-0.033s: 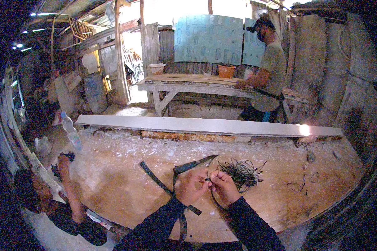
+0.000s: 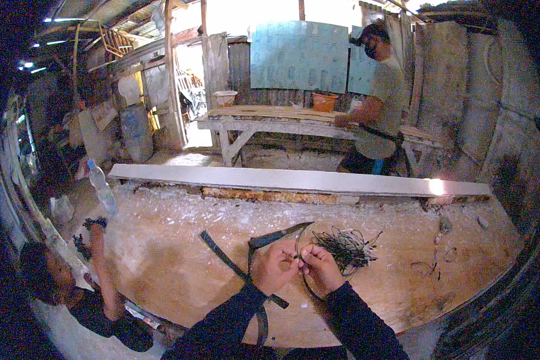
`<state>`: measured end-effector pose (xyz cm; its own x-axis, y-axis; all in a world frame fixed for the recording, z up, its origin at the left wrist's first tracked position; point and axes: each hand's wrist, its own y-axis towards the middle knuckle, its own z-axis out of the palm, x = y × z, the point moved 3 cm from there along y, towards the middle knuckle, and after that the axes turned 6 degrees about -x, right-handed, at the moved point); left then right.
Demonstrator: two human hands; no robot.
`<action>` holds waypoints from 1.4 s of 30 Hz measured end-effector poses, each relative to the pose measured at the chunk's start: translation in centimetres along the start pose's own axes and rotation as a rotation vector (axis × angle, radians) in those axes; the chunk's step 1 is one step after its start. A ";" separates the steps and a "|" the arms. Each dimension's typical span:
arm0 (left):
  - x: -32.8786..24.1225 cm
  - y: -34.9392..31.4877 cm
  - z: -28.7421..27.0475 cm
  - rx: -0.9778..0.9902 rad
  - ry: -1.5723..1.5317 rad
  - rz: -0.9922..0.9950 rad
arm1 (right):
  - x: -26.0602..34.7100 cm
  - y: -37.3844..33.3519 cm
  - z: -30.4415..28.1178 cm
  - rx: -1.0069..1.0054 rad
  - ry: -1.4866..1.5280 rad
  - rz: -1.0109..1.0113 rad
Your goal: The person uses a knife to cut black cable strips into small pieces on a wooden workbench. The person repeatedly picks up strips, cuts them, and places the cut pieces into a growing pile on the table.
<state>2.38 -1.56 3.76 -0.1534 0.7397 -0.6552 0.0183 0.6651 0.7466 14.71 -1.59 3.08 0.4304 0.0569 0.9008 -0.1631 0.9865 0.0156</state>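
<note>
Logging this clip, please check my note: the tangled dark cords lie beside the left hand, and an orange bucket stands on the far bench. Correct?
No: the head view shows the tangled dark cords beside the right hand, not the left hand.

Dark strand (image 2: 308, 289) — pinched, curved | black strips (image 2: 223, 256) — flat, crossing | cord tangle (image 2: 347, 251) heaped rightmost

On the counter (image 2: 162, 270), a string bundle (image 2: 348, 249) lies right of crossed straps (image 2: 224, 255); a bottle (image 2: 102, 189) stands far left.
</note>
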 end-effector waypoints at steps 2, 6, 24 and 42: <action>0.5 -0.3 0.0 -0.057 -0.190 -0.229 | -0.4 0.0 -0.3 -0.032 -0.036 -0.004; 1.3 -0.2 -0.4 0.059 -0.231 -0.507 | -1.1 0.9 -0.9 -0.090 -0.298 -0.255; -1.6 0.9 -0.8 0.042 0.268 -0.033 | -0.7 0.8 -0.9 -0.115 -0.211 -0.195; 0.1 0.4 -0.5 0.006 0.091 -0.202 | -0.3 1.0 -0.9 -0.225 -0.464 -0.423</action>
<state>1.90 -1.26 4.05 -0.2435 0.5794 -0.7778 -0.0163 0.7994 0.6006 15.22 -0.47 2.41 -0.0184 -0.3646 0.9310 0.1464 0.9201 0.3632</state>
